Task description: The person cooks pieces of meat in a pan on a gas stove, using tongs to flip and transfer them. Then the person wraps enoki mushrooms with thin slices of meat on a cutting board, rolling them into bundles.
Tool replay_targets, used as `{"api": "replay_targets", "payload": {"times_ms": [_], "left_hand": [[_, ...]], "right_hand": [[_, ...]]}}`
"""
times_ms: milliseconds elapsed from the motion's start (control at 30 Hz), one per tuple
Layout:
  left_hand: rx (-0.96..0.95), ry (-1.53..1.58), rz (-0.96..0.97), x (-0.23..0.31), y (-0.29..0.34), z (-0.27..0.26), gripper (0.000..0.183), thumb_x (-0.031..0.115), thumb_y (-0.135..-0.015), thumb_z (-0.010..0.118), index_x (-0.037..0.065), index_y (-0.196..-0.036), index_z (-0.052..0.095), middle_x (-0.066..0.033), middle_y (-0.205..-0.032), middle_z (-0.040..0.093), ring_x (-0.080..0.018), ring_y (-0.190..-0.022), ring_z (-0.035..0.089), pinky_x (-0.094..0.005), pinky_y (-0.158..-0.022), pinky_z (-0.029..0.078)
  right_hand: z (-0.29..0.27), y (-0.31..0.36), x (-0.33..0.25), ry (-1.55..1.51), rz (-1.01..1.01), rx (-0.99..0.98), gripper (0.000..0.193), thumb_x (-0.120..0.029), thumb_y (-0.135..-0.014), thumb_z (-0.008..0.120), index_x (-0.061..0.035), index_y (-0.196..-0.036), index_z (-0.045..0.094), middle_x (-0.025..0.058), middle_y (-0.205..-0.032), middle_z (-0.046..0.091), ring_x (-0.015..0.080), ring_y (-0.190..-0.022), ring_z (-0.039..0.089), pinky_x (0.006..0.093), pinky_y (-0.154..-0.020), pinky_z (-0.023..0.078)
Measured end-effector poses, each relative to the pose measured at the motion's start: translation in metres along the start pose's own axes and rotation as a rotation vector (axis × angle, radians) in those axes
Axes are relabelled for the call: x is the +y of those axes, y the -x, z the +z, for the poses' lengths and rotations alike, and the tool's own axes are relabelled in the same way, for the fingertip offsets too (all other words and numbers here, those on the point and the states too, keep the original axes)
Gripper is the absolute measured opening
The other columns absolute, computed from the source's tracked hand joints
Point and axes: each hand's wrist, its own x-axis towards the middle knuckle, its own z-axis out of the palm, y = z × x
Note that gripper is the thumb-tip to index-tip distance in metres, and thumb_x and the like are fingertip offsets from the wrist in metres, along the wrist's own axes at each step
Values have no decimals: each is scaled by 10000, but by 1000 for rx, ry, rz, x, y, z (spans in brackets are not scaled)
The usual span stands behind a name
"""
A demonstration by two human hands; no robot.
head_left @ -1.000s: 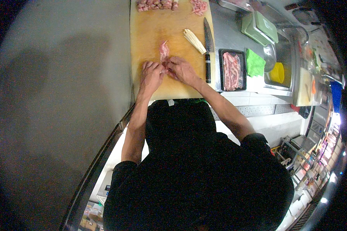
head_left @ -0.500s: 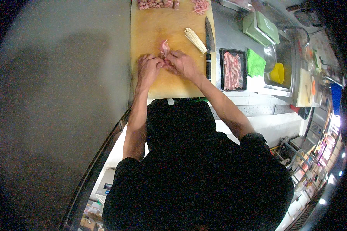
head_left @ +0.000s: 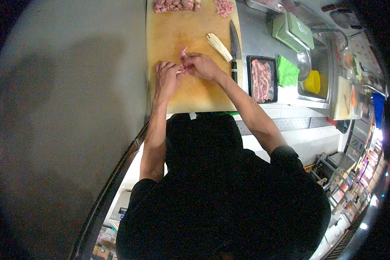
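Observation:
Over the wooden-coloured cutting board (head_left: 195, 95), both my hands work on a thin strip of raw meat (head_left: 183, 53). My left hand (head_left: 167, 74) is closed on its near end, where a pale stick-like end pokes out beside the fingertips. The fingers of my right hand (head_left: 202, 67) are pinched on the same strip, just right of the left hand. Its far end lies loose on the board beyond the fingers. To the right rests a bundle of thin pale sticks (head_left: 219, 47), possibly enoki. A knife (head_left: 234, 47) lies along the board's right edge, handle toward me.
Several meat rolls (head_left: 177, 5) and a heap of meat pieces (head_left: 224, 7) sit at the board's far end. Right of the board are a black tray of sliced meat (head_left: 261, 79), a green cloth (head_left: 287, 71), green containers (head_left: 292, 32) and a sink with a yellow cup (head_left: 311, 82). A grey wall (head_left: 73, 108) stands left.
My right hand has shifted slightly over the strip, covering more of it, and its far end looks shorter. The pale end by my left fingers now shows.

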Motion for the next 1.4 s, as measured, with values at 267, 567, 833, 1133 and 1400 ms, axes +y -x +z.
{"api": "replay_targets", "payload": {"times_ms": [267, 567, 833, 1133, 1400], "left_hand": [[-44, 183, -163, -16, -26, 4, 199, 156, -776, 794, 85, -941, 709, -112, -991, 684, -330, -984, 597, -490, -882, 450], [47, -13, 84, -5, -19, -2, 182, 189, -785, 777, 95, -924, 706, -78, -962, 677, -294, -997, 589, -474, -937, 410], [-63, 28, -38, -3, -35, -10, 139, 176, -842, 743, 79, -933, 704, -98, -921, 695, -313, -957, 616, -475, -935, 418], [-43, -82, 73, -6, -13, 7, 144, 177, -795, 761, 86, -887, 697, -103, -932, 701, -312, -964, 617, -480, -954, 410], [-135, 85, -97, -9, -22, -1, 183, 182, -790, 784, 93, -936, 718, -117, -962, 700, -342, -965, 626, -457, -938, 454]], "right_hand": [[-4, -2, -6, -30, 152, 41, 199, -267, -800, 749, -113, -925, 737, 127, -973, 729, 347, -927, 691, 480, -831, 539], [-16, -9, 5, -186, 189, 52, 295, -298, -789, 773, -128, -1026, 729, 136, -968, 728, 343, -918, 695, 475, -819, 547], [-9, 0, -17, 141, -48, 243, 298, -254, -872, 708, -50, -1088, 693, 159, -1102, 705, 382, -1012, 664, 463, -913, 540], [-3, 8, -8, 65, 10, 30, 267, -191, -825, 723, -52, -1049, 684, 159, -1090, 692, 380, -1017, 657, 482, -884, 542], [-6, -6, 3, 49, -37, -9, 198, -192, -774, 738, -98, -945, 703, 115, -1053, 708, 358, -974, 669, 467, -818, 548]]}}
